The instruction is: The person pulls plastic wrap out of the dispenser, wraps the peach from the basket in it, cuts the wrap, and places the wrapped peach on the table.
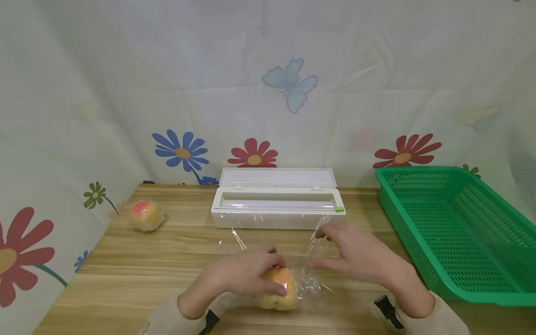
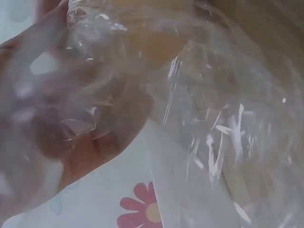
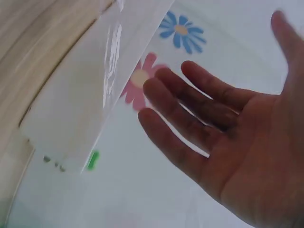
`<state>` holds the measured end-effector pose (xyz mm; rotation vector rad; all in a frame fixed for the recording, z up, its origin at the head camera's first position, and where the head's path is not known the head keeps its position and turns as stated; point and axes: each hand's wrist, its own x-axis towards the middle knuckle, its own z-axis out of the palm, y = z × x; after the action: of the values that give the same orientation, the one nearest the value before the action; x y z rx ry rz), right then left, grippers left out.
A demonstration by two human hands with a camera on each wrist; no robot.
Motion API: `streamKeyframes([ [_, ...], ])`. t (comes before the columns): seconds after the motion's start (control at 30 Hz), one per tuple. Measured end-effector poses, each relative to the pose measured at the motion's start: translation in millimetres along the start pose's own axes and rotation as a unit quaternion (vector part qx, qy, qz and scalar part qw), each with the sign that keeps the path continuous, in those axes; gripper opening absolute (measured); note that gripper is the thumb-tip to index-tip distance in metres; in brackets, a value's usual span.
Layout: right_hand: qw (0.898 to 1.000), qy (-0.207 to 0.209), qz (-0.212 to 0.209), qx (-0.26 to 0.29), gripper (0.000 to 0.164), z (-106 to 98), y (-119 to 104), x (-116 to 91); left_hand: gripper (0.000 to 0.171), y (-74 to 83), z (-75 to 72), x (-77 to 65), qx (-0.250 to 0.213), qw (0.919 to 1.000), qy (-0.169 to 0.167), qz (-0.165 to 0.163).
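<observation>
My left hand (image 1: 251, 272) grips a round yellow-red fruit (image 1: 274, 300) low in the middle of the head view, thumb across its front and fingers over its top. Clear cling film (image 1: 310, 281) lies wrinkled around the fruit and runs back toward the white cling film dispenser (image 1: 278, 221). In the left wrist view the film (image 2: 213, 137) covers much of the left hand (image 2: 102, 147). My right hand (image 1: 362, 251) hovers right of the fruit by the film's edge, its fingers spread and loosely bent. The right wrist view shows the right hand (image 3: 223, 137) holding nothing.
A second red-and-yellow fruit (image 1: 146, 215), wrapped in film, sits at the table's left. The dispenser's lid (image 1: 278, 177) stands raised, with a film roll (image 1: 276, 204) inside. On the right is a green plastic basket (image 1: 444, 279). A flowered curtain (image 1: 335, 116) hangs behind the wooden table (image 1: 184, 260).
</observation>
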<state>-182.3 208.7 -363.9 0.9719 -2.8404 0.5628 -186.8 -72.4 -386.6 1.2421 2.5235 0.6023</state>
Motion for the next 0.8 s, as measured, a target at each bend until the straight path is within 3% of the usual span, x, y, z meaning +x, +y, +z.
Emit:
streamKeyframes([
  [0.1,0.998,-0.067,-0.016,0.007,0.075,7.2,-16.2,-7.3,0.044,-1.5,-0.7,0.0,0.007,0.9999,0.008,0.011],
  [0.23,0.99,-0.131,-0.042,0.039,0.071,20.3,-24.0,-10.3,0.045,-3.3,-1.9,0.8,-0.001,0.9998,0.018,0.008],
  [0.43,0.986,-0.136,-0.069,0.061,0.047,32.9,-17.0,-6.5,0.031,-2.2,-4.3,0.9,0.002,0.9996,0.022,0.019],
  [0.57,0.979,-0.16,-0.072,0.099,0.042,35.4,-10.7,-2.4,0.022,0.1,-6.2,0.0,0.006,0.9996,0.019,0.02],
  [0.8,0.97,-0.197,-0.036,0.138,0.042,29.0,1.2,-4.6,0.038,-0.2,-4.8,-0.2,0.01,0.9999,0.012,0.006],
])
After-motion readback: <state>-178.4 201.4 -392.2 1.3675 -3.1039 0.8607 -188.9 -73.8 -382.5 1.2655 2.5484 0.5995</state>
